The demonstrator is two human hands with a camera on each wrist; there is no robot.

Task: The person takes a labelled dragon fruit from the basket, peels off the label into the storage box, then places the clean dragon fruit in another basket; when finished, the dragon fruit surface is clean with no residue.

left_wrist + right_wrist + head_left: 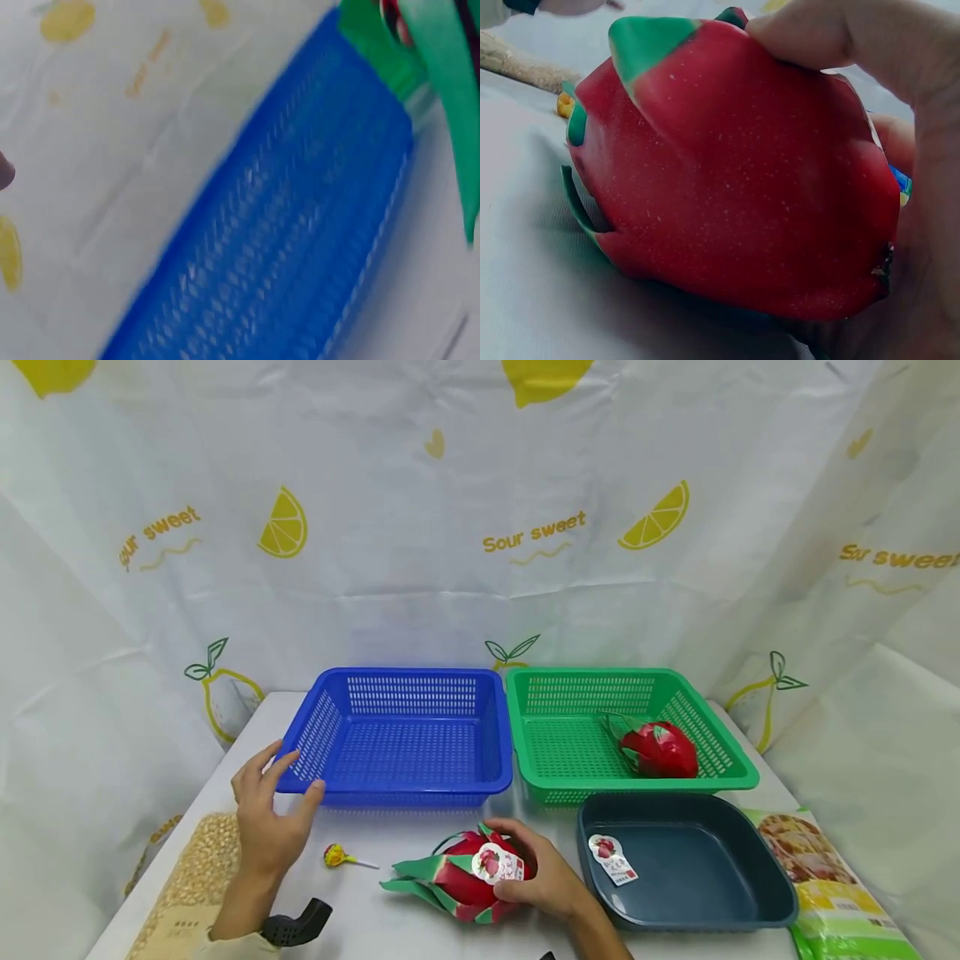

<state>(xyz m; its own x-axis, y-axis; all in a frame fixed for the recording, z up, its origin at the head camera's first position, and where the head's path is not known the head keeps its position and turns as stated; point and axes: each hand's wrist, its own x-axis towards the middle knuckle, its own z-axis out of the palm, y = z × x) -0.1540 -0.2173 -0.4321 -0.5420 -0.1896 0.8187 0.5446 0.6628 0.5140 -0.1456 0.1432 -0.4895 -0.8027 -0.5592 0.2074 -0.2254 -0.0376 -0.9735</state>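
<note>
My right hand (pixel 543 872) grips a red dragon fruit (pixel 461 881) with green leaf tips, at the front middle of the table. Its leafy end points left, and a white sticker with a fruit picture shows on its upper side. Close up in the right wrist view, the thumb lies along the top of the dragon fruit (pixel 735 172), with a finger partly hidden behind it. By the front left corner of the blue basket (pixel 412 798) is my left hand (pixel 273 827), fingers spread and holding nothing. A yellow-and-red lollipop (pixel 335 856) lies between the hands.
A green basket (pixel 637 786) at the back right contains another dragon fruit (pixel 663 749). In front of it, a dark blue tray (pixel 697 868) has a sticker (pixel 611 858) in its left part. Packages flank the table: a beige grainy bag (pixel 198 877) left, a colourful one (pixel 832 893) right.
</note>
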